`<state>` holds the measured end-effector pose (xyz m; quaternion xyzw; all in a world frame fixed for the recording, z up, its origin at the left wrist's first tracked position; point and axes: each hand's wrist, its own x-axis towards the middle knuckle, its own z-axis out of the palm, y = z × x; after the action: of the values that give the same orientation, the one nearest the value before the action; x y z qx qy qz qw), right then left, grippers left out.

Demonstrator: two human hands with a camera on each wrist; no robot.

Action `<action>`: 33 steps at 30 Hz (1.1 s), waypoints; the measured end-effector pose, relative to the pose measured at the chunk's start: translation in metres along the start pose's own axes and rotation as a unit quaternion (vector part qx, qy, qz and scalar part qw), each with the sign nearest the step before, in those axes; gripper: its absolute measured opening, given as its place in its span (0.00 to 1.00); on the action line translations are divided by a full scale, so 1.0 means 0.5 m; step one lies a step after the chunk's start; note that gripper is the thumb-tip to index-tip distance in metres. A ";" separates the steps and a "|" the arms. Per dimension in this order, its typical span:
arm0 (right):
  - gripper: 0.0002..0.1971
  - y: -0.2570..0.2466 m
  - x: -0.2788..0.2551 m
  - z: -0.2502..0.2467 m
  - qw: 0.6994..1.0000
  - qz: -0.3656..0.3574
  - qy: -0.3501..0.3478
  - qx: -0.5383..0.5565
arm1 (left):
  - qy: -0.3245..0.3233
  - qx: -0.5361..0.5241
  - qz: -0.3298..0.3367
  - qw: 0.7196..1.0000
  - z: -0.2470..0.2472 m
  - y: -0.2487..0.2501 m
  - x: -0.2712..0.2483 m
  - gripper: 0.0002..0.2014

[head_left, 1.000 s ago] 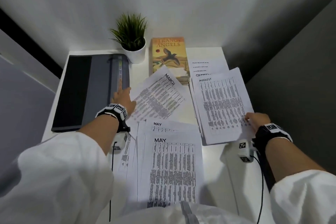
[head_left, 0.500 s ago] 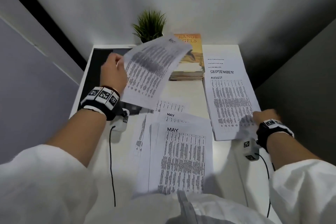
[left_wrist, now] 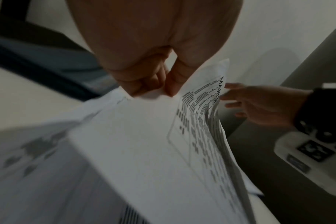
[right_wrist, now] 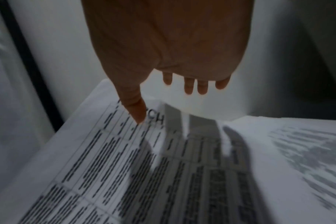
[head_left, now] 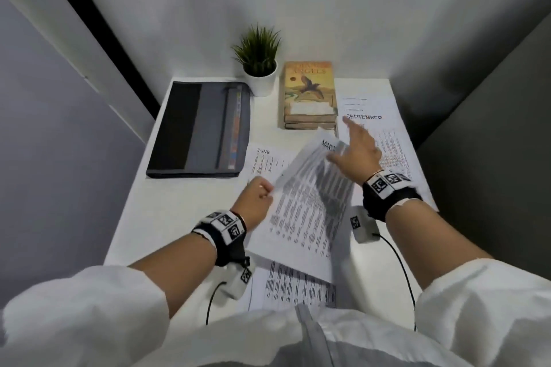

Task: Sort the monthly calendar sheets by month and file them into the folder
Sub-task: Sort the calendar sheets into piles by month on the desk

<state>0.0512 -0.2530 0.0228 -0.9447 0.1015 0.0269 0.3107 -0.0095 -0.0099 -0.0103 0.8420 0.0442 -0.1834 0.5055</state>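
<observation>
My left hand (head_left: 260, 193) (left_wrist: 159, 89) pinches the left edge of the MARCH sheet (head_left: 310, 208) (left_wrist: 201, 109) (right_wrist: 136, 163) and holds it lifted and tilted over the middle of the desk. My right hand (head_left: 356, 147) (right_wrist: 182, 84) hovers over the sheet's top right corner with fingers spread, and its thumb tip touches the heading. A JUNE sheet (head_left: 267, 161) lies flat beside the folder (head_left: 202, 128), which is dark grey and lies closed at the left. A stack with SEPTEMBER (head_left: 365, 117) showing lies at the right. More sheets (head_left: 298, 289) lie near me.
A small potted plant (head_left: 259, 64) stands at the back by the wall. A stack of books (head_left: 308, 95) lies between the plant and the right-hand pile. Walls close in the desk (head_left: 185, 205) on the left, back and right.
The left hand has swung the MARCH sheet from up near the plant down and right over the middle of the desk. The right hand left the right-hand pile and rose to the sheet's corner.
</observation>
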 end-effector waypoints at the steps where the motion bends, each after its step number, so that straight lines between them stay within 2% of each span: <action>1: 0.32 0.001 -0.012 0.017 0.998 -0.002 -0.044 -0.033 | -0.020 -0.003 -0.011 1.000 0.014 -0.016 -0.012 0.09; 3: 0.11 0.011 -0.040 0.049 0.992 -0.012 -0.107 -0.066 | -0.068 0.010 -0.025 0.997 0.034 -0.043 -0.035 0.11; 4: 0.07 0.020 -0.055 0.066 0.990 -0.026 -0.118 -0.078 | -0.097 0.033 -0.021 0.995 0.038 -0.055 -0.045 0.13; 6: 0.08 0.040 -0.083 0.097 0.985 -0.071 -0.114 -0.111 | -0.140 0.104 -0.001 0.985 0.038 -0.069 -0.056 0.13; 7: 0.08 0.050 -0.095 0.111 0.982 -0.094 -0.107 -0.123 | -0.136 0.138 0.006 0.981 0.036 -0.071 -0.055 0.12; 10: 0.10 0.075 -0.119 0.143 0.970 -0.134 -0.116 -0.169 | -0.058 0.174 0.012 0.983 0.029 -0.067 -0.029 0.11; 12: 0.12 0.087 -0.128 0.158 0.967 -0.138 -0.113 -0.184 | -0.032 0.170 0.020 0.985 0.027 -0.060 -0.004 0.15; 16: 0.14 0.090 -0.140 0.177 0.966 -0.141 -0.110 -0.187 | -0.060 0.192 -0.009 0.979 0.032 -0.056 0.035 0.27; 24: 0.15 0.079 -0.139 0.189 0.966 -0.142 -0.142 -0.161 | -0.047 0.220 -0.044 0.973 0.046 -0.054 0.063 0.29; 26: 0.15 0.080 -0.136 0.192 0.967 -0.138 -0.151 -0.149 | -0.034 0.225 -0.042 0.973 0.045 -0.056 0.067 0.27; 33: 0.13 0.086 -0.137 0.195 0.971 -0.146 -0.144 -0.120 | -0.011 0.209 0.030 0.977 0.042 -0.055 0.071 0.04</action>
<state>-0.0238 -0.2171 -0.0731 -0.9658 -0.0873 0.1295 0.2070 0.0106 -0.0187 -0.0548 0.9279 -0.0260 -0.1822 0.3241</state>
